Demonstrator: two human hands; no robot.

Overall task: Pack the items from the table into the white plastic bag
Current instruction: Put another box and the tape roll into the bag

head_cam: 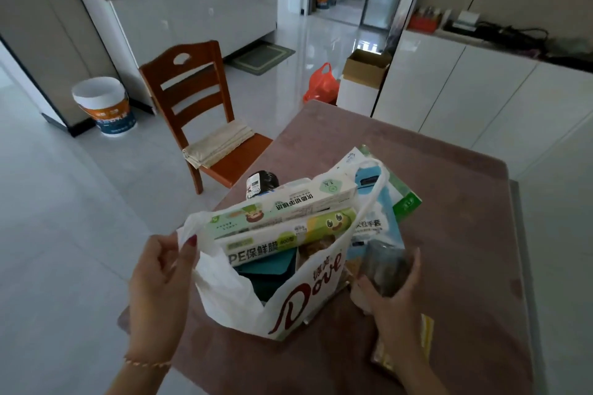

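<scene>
The white plastic bag (298, 292) with red "Dove" lettering stands open on the brown table (449, 202). Two long boxes, a foil box (288, 202) and a cling-film box (282, 237), stick out of its mouth above a teal item (272, 269). My left hand (160, 279) pinches the bag's left handle and holds it open. My right hand (391, 298) grips a dark glass jar (385, 266) just right of the bag. A blue-and-white glove packet (382, 218) and a green packet (407, 202) lie behind the bag. A dark bottle (261, 184) stands at the table's left edge.
A yellow-edged packet (423, 337) lies under my right wrist. A wooden chair (205, 119) with a folded cloth stands left of the table. A white bucket (106, 106), an orange bag (322, 85) and a cardboard box (362, 74) sit on the floor. White cabinets (481, 90) line the right.
</scene>
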